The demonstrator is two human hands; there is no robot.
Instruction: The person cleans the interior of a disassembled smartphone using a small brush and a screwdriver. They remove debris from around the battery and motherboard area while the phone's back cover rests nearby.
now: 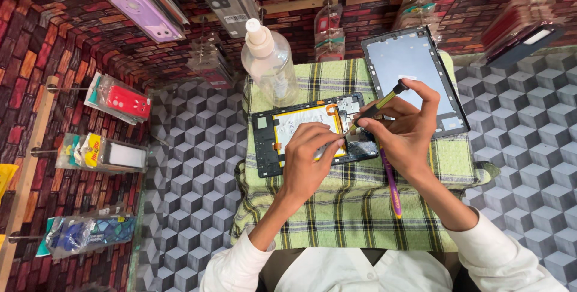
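— Where does the opened tablet (312, 132) sit?

— Flat on a green plaid cloth (354, 208), in the middle of the worktop (192, 165), which has a grey cube pattern. Its back is off, so the pale battery and the dark boards beside it show.

— And the hands?

— The left hand (309, 156) rests on the tablet's lower right part, fingers curled narrow and pressing down on the battery edge. The right hand (406, 129) is closed on a screwdriver (378, 104) with a dark and yellow handle, tip pointing down at the tablet's right end, just beside the left fingertips.

— Anything else close by?

— A purple pen-like tool (392, 187) lies on the cloth, partly under the right wrist. The tablet's detached back cover (415, 81), grey inside with a dark rim, lies up and to the right, half on the cloth.

— Farther out?

— A clear plastic bottle (269, 63) with a white nozzle stands at the cloth's top left corner, just beyond the tablet. Packaged phone cases (120, 101) hang on pegs along a brick-patterned wall to the left and above. Both sleeves are white.
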